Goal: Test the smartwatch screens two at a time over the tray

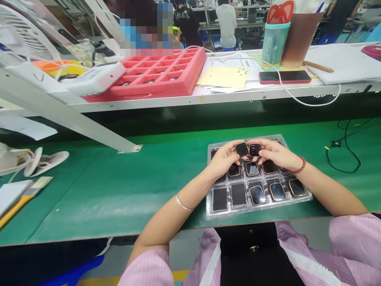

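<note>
A clear plastic tray (213,212) lies on the green belt in front of me, its pockets holding several square smartwatch bodies with dark screens. My left hand (224,158) holds one dark watch body (241,149) above the tray's far rows. My right hand (272,153), with a red bead bracelet at the wrist, holds a second watch body (255,149) whose screen is lit. The two pieces sit side by side, nearly touching. Two front-left pockets look empty.
A white shelf (208,97) runs above the belt with a red foam tray (166,75), yellow papers, a red phone (284,76) on a white cable and a teal cup (275,41). A slanted white strut (74,119) meets the belt at left. Black cable lies at right. People sit beyond.
</note>
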Motion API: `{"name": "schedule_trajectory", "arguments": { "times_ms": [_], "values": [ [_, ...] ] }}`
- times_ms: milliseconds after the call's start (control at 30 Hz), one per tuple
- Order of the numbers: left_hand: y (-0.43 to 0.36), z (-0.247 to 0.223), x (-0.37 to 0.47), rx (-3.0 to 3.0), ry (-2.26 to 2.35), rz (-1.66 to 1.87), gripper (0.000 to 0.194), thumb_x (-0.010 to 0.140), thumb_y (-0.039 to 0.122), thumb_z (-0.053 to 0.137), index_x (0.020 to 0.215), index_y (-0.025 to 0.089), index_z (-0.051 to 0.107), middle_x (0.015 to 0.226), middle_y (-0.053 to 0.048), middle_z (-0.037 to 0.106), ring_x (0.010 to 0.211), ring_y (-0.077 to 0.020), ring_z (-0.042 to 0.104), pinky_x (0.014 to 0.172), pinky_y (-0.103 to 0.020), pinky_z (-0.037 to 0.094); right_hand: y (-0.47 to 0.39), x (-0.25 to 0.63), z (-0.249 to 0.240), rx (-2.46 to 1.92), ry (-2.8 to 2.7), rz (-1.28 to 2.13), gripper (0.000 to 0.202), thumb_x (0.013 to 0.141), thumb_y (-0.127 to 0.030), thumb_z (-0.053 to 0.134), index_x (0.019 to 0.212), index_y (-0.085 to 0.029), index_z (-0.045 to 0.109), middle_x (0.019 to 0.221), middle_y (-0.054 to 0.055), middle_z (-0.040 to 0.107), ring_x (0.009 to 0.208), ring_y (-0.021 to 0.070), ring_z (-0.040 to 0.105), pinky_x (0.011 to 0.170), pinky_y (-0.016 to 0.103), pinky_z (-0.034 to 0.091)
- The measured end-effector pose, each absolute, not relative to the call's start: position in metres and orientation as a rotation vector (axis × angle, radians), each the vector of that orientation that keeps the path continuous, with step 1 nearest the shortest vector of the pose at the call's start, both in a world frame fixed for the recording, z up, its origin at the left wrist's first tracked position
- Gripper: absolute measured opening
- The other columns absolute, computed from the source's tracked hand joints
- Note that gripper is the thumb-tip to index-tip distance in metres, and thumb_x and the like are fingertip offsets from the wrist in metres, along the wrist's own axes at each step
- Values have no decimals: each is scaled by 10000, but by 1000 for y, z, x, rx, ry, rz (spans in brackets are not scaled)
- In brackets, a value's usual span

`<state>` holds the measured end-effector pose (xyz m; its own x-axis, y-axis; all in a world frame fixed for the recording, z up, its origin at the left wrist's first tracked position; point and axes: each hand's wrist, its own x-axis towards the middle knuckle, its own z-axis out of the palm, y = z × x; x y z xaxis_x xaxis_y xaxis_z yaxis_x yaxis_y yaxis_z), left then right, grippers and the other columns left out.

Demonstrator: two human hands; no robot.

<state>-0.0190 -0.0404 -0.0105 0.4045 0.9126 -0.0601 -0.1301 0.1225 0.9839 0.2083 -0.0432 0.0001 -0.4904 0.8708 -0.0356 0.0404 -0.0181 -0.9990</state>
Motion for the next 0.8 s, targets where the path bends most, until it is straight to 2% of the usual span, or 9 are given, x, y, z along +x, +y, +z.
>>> {"name": "schedule_trajectory", "arguments": {
  "times_ms": [133,267,367,467,567,667,800],
  "values": [
    [-41,3,-19,1245,919,855,494,726,129,654,1219,156,641,1053,-88,758,817,-171,726,587,-213,510,-45,206,1,-970,-1637,1476,400,838,-133,632,1233,-181,666,1132,89,729,786,146,750,628,262,646],
    [-41,13,-18,1293,957,826,365,830,294,694,1169,158,675,1004,-86,756,768,-177,723,548,-218,493,-48,206,5,-986,-1569,1453,300,866,-216,666,1162,-171,686,1052,79,750,716,134,736,593,243,620],
    [-42,10,-16,1329,996,853,284,875,374,674,1057,159,710,960,-74,752,662,-146,698,496,-207,450,-49,206,6,-990,-1547,1456,233,901,-307,658,1074,-160,707,943,69,766,626,113,696,567,233,597],
    [-44,1,-15,1367,996,881,268,878,364,671,1054,166,710,969,-70,753,658,-141,692,492,-209,451,-50,206,7,-995,-1563,1461,212,882,-288,662,1047,-163,707,935,63,763,617,108,681,547,223,576],
    [-46,-4,-16,1401,943,919,333,843,305,698,1152,183,673,1104,-86,749,860,-189,729,599,-232,537,-51,204,10,-998,-1578,1445,298,807,-191,692,1104,-178,689,1029,66,751,725,134,713,583,233,587],
    [-49,-5,-16,1400,929,931,364,802,230,714,1158,180,652,1195,-101,730,1010,-217,720,732,-264,588,-52,204,10,-1017,-1589,1435,295,807,-178,687,1102,-172,685,1011,67,749,709,131,708,608,250,599],
    [-50,-3,-15,1386,936,944,266,818,241,695,1072,165,669,1101,-89,737,856,-173,715,694,-270,602,-52,204,9,-1030,-1610,1432,220,861,-227,686,1071,-163,693,950,62,753,647,116,693,605,251,604]
  ]
}}
